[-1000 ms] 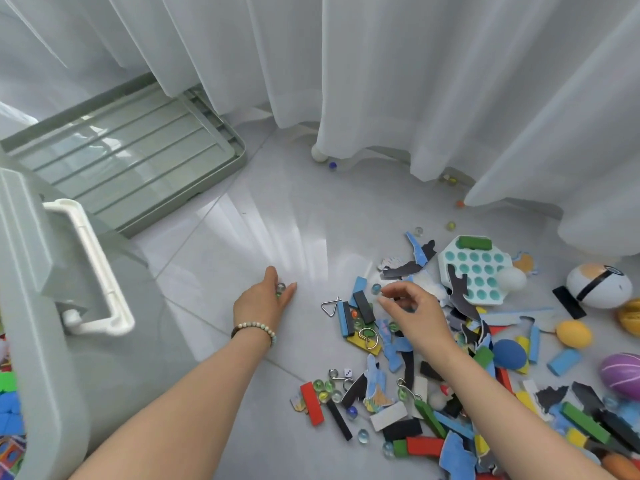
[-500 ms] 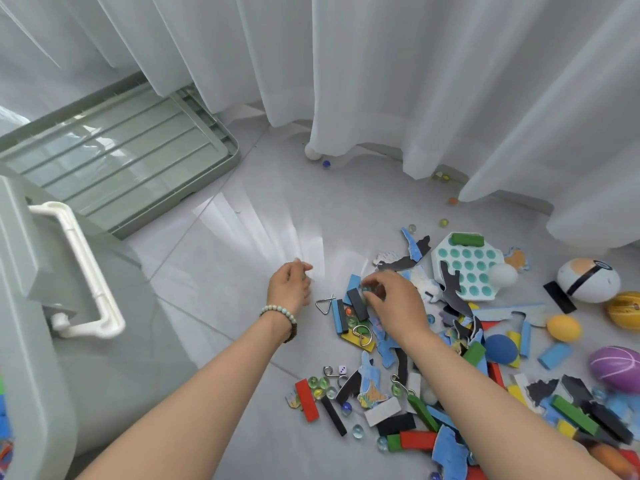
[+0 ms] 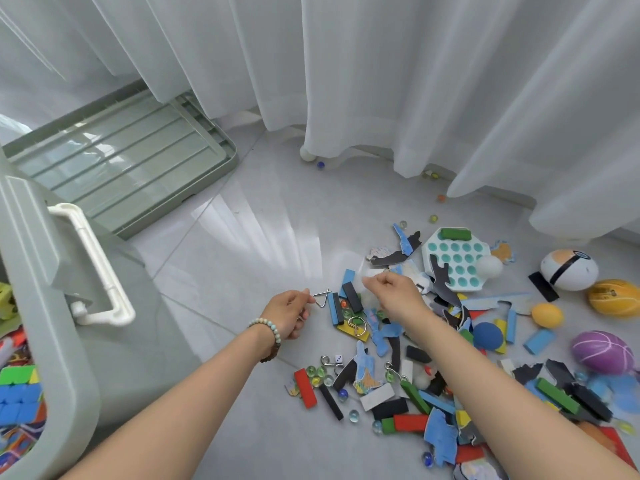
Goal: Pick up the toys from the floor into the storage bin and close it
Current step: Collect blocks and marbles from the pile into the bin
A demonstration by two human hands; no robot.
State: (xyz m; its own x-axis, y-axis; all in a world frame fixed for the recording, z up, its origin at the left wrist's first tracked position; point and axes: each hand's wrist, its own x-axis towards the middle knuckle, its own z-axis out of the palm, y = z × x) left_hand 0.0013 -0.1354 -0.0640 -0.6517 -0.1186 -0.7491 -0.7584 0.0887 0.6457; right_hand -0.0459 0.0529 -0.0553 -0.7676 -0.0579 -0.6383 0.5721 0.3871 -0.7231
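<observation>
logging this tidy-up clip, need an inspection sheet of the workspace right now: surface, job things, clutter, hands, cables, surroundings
surface: glossy grey tiled floor with streaks of sunlight.
job's things: green storage bin at left, open, some toys inside; its lid lies flat on the floor beyond it; toy pile of blocks, puzzle pieces, marbles and egg-shaped balls at right.
clutter: stray marbles along the curtain hem.
grippers: left hand curled, fingertips at a wire triangle; right hand curled above the pile; what either holds is unclear.
cables: nothing seen.
surroundings: white curtains hanging to the floor.
</observation>
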